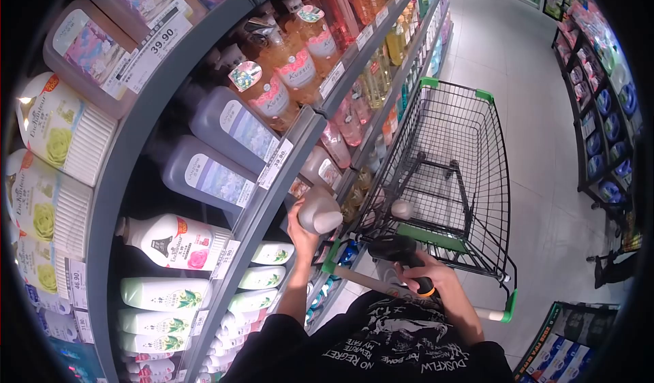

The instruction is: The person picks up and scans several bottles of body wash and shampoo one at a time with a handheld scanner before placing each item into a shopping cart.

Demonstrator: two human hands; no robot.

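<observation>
1. While you stand at the shelf (300,134) beside the cart (449,172), your left hand (302,232) is closed on a grey bottle (318,210) at the shelf edge.
2. It looks smooth, probably heavy; grip its body.
3. Your right hand (429,274) wraps a black scanner (398,252); its face is hidden.

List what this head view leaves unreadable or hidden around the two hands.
- Bottle in left hand: label faces away.
- Right hand: its grip hides the scanner's handle.
- Cart floor: blurred by mesh.
- Nearest price tag: digits too small to be sure.
</observation>
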